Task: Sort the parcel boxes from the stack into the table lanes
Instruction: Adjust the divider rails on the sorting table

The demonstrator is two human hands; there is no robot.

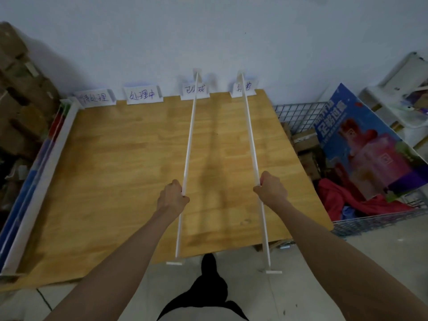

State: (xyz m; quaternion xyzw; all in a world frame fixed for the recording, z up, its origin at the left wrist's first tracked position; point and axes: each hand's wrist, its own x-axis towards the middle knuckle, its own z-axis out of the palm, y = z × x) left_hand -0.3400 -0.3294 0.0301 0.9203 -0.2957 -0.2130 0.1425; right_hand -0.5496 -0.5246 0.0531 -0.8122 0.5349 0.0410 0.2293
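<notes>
wire basket [301,112] is being seen right of the tabletop | blue printed box [361,144] is being leaned inside it | red cloth [342,198] is being left bunched beneath | white wall [208,31] is being shown behind

Pale blue wall [208,31]; grey tiled floor [312,274] (dim light); wire basket [298,112] right.

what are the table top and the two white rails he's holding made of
Table top: looks like wood or wood laminate, with honey-coloured grain, plank joints and a slight sheen.
Rails, left and right: probably plastic or painted wood, being thin, plain matt white strips; the picture cannot settle which.
</notes>
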